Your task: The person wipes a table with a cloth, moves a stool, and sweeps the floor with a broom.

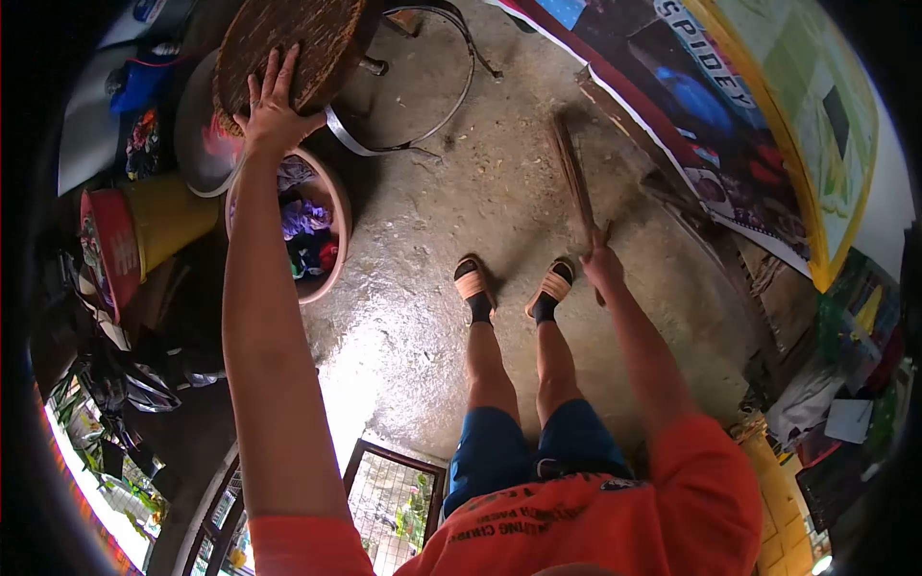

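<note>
My left hand (274,113) lies with fingers spread on a round brown woven surface (288,58), which looks like a stool seat or the side of a basket. A curved, loose metal band (351,142) is close to its thumb. Down by my right leg, my right hand (602,267) is closed around a long brown stick-like thing (571,173). It slants up and away over the floor; whether it is one piece of wood or a bundle cannot be made out.
A pink tub (341,226) of clothes stands below the woven piece. Left of it are a yellow container (173,226) and a red basket (115,235). A printed banner (691,106) lines the right side. My sandalled feet are on the concrete floor (423,230).
</note>
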Demonstrator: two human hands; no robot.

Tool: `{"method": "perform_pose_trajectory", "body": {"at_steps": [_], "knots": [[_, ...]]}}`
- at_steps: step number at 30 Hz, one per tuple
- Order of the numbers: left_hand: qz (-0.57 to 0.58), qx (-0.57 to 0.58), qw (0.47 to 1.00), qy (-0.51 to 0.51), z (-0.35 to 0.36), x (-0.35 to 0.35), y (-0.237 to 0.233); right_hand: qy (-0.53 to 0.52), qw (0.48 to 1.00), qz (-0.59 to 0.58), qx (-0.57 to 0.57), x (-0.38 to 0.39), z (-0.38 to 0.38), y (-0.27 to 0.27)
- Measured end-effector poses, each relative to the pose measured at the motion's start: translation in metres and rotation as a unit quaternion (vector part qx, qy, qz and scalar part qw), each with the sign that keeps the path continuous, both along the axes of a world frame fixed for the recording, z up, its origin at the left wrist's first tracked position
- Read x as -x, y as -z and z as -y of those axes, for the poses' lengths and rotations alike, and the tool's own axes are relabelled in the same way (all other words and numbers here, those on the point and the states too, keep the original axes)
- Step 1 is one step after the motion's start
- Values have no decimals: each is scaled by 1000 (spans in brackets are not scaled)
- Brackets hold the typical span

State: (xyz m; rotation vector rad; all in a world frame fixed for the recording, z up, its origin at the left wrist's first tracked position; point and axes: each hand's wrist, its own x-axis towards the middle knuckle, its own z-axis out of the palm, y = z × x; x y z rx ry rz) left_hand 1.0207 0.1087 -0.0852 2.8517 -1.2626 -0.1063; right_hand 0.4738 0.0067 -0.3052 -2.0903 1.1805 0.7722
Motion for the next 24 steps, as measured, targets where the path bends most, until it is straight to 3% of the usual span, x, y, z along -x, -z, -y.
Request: {"method": "perform_pose_trajectory", "body": {"at_steps": [4, 7, 13, 16, 19, 24], "knots": [[4, 1, 1000, -4, -1, 7, 3, -101, 994, -29, -7, -41, -47, 43], [7, -1, 1000, -3, -1, 5, 2, -102, 993, -47, -31, -53, -69, 19], [13, 14, 1000, 6, -5, -4, 5, -47, 998, 37, 28, 12, -43, -1], [16, 11, 1000, 8, -5, -5, 6, 34, 997, -67, 30, -6, -3, -4], [16, 8, 1000, 8, -5, -3, 5, -89, 995, -54, 3, -31, -5, 36], [10, -3, 1000, -1, -6, -10, 2, -191, 979, -62, -18, -44, -41, 29]]}}
